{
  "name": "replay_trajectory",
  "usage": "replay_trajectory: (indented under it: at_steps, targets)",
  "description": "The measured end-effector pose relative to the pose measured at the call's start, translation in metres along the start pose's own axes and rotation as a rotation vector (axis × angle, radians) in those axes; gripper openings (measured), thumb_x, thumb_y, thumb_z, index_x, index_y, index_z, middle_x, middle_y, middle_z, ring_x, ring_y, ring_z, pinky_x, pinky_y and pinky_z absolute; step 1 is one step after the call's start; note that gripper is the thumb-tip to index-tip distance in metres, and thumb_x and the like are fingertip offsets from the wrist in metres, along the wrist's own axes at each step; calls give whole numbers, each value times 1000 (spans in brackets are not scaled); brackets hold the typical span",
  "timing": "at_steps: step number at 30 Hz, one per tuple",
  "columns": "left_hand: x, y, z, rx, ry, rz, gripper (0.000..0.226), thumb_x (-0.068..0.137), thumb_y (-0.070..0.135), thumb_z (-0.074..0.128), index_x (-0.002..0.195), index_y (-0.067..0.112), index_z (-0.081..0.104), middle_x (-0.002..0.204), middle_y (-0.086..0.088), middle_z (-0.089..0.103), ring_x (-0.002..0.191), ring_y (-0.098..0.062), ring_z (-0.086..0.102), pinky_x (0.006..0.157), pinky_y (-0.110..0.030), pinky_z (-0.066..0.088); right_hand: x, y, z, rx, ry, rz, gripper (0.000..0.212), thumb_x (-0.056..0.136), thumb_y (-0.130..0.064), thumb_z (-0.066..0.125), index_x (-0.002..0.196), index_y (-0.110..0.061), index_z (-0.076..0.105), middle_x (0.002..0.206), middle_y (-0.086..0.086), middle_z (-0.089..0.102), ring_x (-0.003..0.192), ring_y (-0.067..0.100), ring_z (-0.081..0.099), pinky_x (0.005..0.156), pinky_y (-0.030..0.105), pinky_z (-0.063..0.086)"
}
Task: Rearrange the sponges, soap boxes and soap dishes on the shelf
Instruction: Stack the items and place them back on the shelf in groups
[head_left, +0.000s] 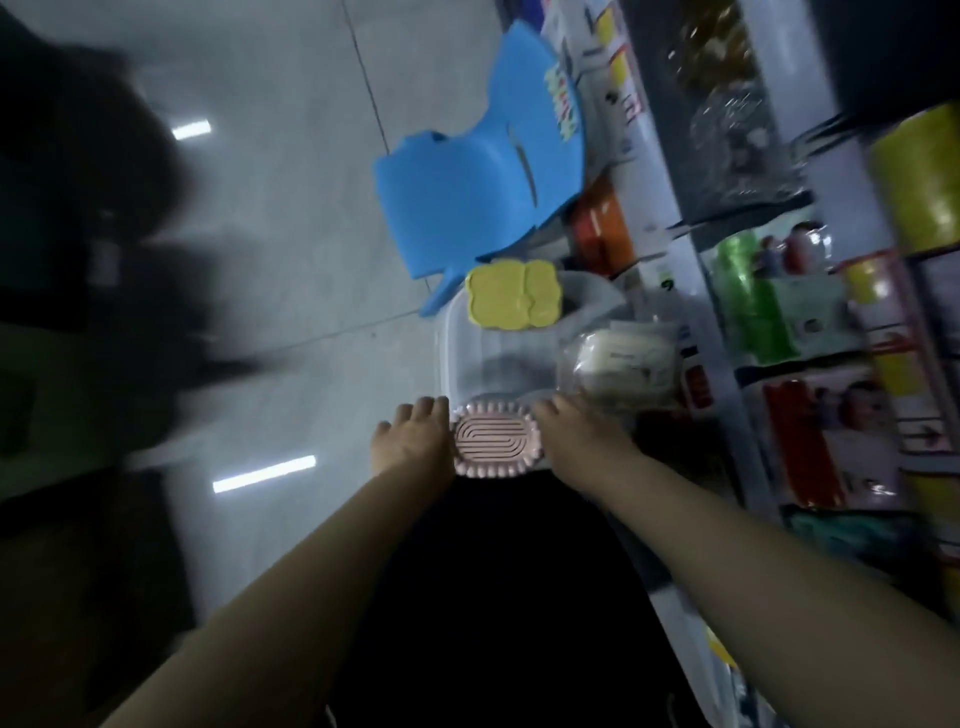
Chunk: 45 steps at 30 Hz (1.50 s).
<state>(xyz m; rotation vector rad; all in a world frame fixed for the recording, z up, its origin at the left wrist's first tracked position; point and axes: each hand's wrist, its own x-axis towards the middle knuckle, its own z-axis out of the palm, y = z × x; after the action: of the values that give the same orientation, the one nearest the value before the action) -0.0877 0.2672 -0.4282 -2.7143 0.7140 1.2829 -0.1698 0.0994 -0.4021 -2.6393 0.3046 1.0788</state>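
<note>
A pink oval soap dish (493, 441) with a ridged top sits at the near end of a clear plastic bin (457, 358). My left hand (415, 436) grips its left side and my right hand (576, 431) grips its right side. Farther along the bin lies a yellow sponge pack (511, 301). A wrapped white soap box (623, 364) rests at the bin's right side, beside the shelf (711, 332). The whole view is blurred.
A blue plastic stool (467, 176) stands on the tiled floor beyond the bin. The shelf on the right holds orange, green, yellow and red packaged goods. A dark blurred shape fills the left side. My dark clothing lies below the bin.
</note>
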Motion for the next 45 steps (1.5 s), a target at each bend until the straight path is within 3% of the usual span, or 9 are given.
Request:
replay_trajectory:
  at_steps: [8, 15, 21, 28, 30, 34, 37, 39, 45]
  targets:
    - [37, -6, 95, -49, -115, -72, 112, 79, 30, 70, 149, 12, -15, 155, -2, 17, 138, -24, 30, 103, -42, 37, 53, 10, 103, 44, -111, 232, 81, 88, -15, 57, 148, -10, 3, 137, 19, 44, 125, 36, 45, 96, 45, 44]
    - [52, -4, 85, -247, 62, -76, 96, 80, 26, 68, 148, 20, 1, 143, -7, 41, 124, -28, 49, 99, -44, 40, 62, 10, 122, 462, 85, 236, 96, 77, -24, 69, 144, -20, 0, 139, 19, 40, 125, 36, 43, 96, 43, 46]
    - [-7, -13, -25, -368, 113, 67, 84, 72, 33, 75, 138, 24, 24, 126, -5, 58, 109, -29, 59, 86, -41, 50, 3, -3, 27, 559, 147, 87, 116, 72, -33, 77, 148, -22, -9, 144, 12, 28, 133, 28, 29, 104, 38, 36]
    - [-81, 29, -195, -418, 342, 400, 93, 59, 15, 89, 136, 6, 37, 133, -11, 46, 123, -24, 45, 95, -18, 35, -96, 16, -134, 754, 579, -67, 98, 68, -24, 82, 143, -41, 21, 127, -5, 37, 115, 9, 44, 88, 15, 34]
    - [-96, 59, -243, -371, 423, 557, 93, 55, 14, 91, 134, 3, 41, 130, -13, 47, 124, -27, 42, 103, -28, 37, -126, 31, -173, 797, 721, -43, 94, 67, -20, 83, 141, -36, 29, 124, -3, 37, 111, 9, 48, 88, 18, 40]
    - [-112, 115, -322, -245, 508, 756, 96, 60, 23, 89, 140, 6, 38, 134, -11, 49, 118, -24, 49, 93, -19, 37, -175, 61, -229, 805, 950, 18, 94, 65, -21, 84, 141, -33, 31, 132, 1, 44, 115, 17, 53, 92, 30, 47]
    - [-116, 157, -365, -212, 502, 889, 98, 62, 19, 89, 142, 5, 35, 133, -9, 53, 111, -18, 57, 87, -11, 38, -205, 78, -256, 734, 1109, 78, 94, 66, -24, 84, 143, -26, 31, 133, 1, 44, 118, 8, 43, 90, 16, 37]
    - [-118, 189, -386, -203, 483, 1004, 92, 62, 18, 88, 139, 6, 38, 121, -2, 60, 95, -7, 60, 77, -6, 41, -222, 90, -267, 753, 1222, 118, 93, 66, -23, 84, 142, -28, 31, 132, 0, 44, 120, 10, 44, 92, 19, 39]
    - [-100, 290, -428, -247, 294, 1269, 79, 64, 19, 88, 128, 7, 44, 117, -5, 64, 99, -17, 65, 86, -35, 55, -262, 129, -283, 929, 1361, 365, 93, 71, -38, 78, 147, -28, 24, 148, 2, 40, 134, 17, 40, 108, 44, 40]
